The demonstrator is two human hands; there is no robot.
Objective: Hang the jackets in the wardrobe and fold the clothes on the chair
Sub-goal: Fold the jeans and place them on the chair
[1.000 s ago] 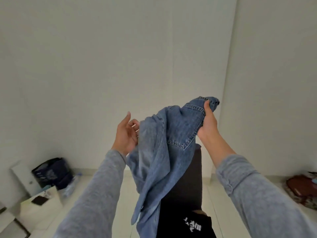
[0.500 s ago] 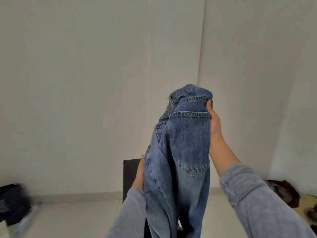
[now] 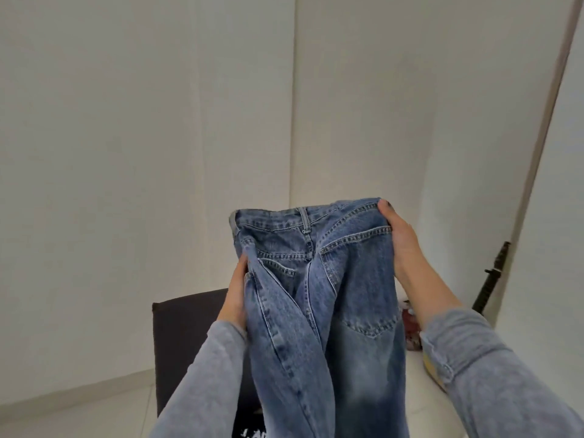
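Two grey sleeves point(image 3: 493, 374) reach forward from the bottom of the view. Between them the person holds the jeans point(image 3: 331, 279) up in the air, back side facing the camera, waistband on top and both back pockets showing. The legs hang down out of view.

The right hand point(image 3: 401, 245) grips the right end of the waistband. Its thumb lies over the front of the denim at the top corner, and its fingers are behind the cloth. The left hand point(image 3: 235, 292) is lower, at the left side seam below the waistband. The denim bunches into folds against it. Its thumb edge presses on the cloth and its fingers are tucked out of sight behind, so it seems to grip the jeans too.

Just behind and below the jeans stands a dark chair point(image 3: 186, 336). A black garment point(image 3: 249, 433) with white print shows at the bottom edge, in front of it.

On the pale floor point(image 3: 94, 415) to the right lies a dark red bundle point(image 3: 410, 330), partly hidden by the right arm. Further back, a black rod point(image 3: 493, 276) leans against the white wall point(image 3: 158, 153).
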